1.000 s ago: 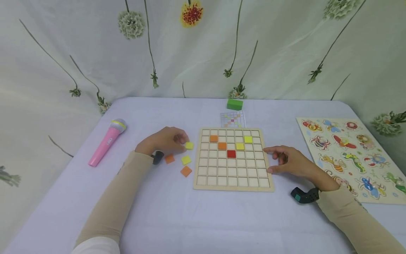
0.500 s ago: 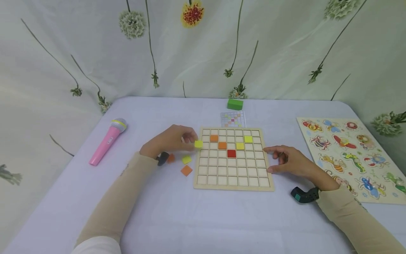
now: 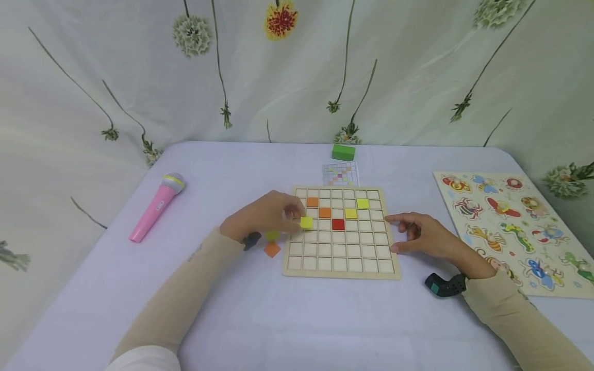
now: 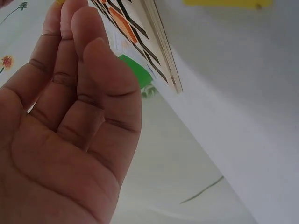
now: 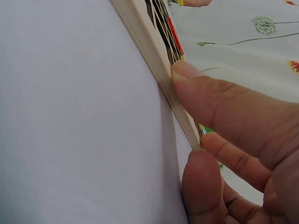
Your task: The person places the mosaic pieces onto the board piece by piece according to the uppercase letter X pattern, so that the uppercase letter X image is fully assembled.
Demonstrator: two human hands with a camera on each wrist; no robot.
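In the head view my left hand (image 3: 262, 214) pinches a yellow square tile (image 3: 306, 222) over the left side of a wooden grid board (image 3: 340, 251). The fingertips hide whether the tile touches the board. Set in its cells are a red tile (image 3: 338, 224), two orange tiles (image 3: 325, 213) and two yellow tiles (image 3: 362, 203). Thumb and index finger of my right hand (image 3: 424, 234) rest against the board's right edge. Left of the board lie a loose orange tile (image 3: 272, 250) and a loose yellow tile (image 3: 271, 235), partly behind my left wrist.
Behind the board are a small card printed with a coloured grid (image 3: 341, 175) and a green block (image 3: 343, 152). A pink toy microphone (image 3: 155, 211) lies at the left. An insect puzzle board (image 3: 510, 221) is at the right, partly under my right forearm.
My left hand has carried the yellow tile rightward from beside the board to above its left columns. The left wrist now hides one loose orange tile. The right hand stays put.
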